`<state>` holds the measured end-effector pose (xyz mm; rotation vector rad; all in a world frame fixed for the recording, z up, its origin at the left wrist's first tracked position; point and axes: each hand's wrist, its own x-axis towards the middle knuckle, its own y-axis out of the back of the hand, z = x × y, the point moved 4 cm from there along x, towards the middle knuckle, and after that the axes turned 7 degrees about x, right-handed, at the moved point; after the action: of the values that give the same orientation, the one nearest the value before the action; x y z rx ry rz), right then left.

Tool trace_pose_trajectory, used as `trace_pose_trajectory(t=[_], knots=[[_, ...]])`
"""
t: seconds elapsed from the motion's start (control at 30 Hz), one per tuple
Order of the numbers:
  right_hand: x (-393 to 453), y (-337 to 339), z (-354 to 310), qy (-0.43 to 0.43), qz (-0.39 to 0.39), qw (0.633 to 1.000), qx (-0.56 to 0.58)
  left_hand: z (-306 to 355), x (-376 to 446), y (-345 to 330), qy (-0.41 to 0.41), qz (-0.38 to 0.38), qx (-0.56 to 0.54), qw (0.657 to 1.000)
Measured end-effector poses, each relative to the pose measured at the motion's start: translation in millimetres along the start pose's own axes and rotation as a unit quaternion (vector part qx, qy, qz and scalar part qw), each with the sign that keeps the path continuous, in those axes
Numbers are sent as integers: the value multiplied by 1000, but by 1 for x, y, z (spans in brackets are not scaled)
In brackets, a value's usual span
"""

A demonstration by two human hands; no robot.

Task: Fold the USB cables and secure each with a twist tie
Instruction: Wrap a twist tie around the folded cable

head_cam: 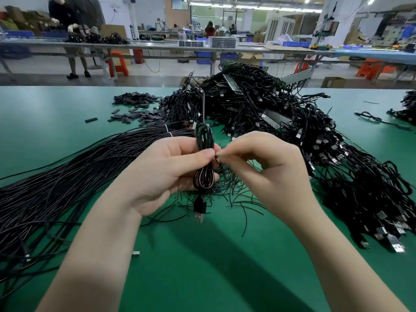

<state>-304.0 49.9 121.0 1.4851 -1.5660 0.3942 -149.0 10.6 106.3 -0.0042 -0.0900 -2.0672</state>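
Cable (204, 154) folded, light, springy; left hand (166, 174) grips its middle, right hand (265, 170) pinches twist tie (218, 156) at 3 o'clock.

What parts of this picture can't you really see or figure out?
- Twist tie: head view, the right hand pinches at the folded cable, but its fingers cover the tie.
- Middle of the folded cable: covered by the left hand.
- Straight cables: cut off by the left edge.
- Person at the far table: blurred, cut off at the top.
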Motion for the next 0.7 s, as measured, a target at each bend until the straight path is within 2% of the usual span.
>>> trace_pose_trajectory(t=[0.1,0.2,0.43,0.57,0.7], knots=[[-1,5,12,-162,38,978,126,3,1,2,-31,46,0,998],[-3,5,17,-229,13,964,130,3,1,0,-42,61,7,997],[-4,3,18,-287,-27,940,183,1,1,-1,-50,68,43,996],[-7,1,21,-313,-36,932,178,0,2,-5,-41,60,28,997],[-7,-2,22,-304,-26,930,206,0,2,-7,-44,55,47,996]])
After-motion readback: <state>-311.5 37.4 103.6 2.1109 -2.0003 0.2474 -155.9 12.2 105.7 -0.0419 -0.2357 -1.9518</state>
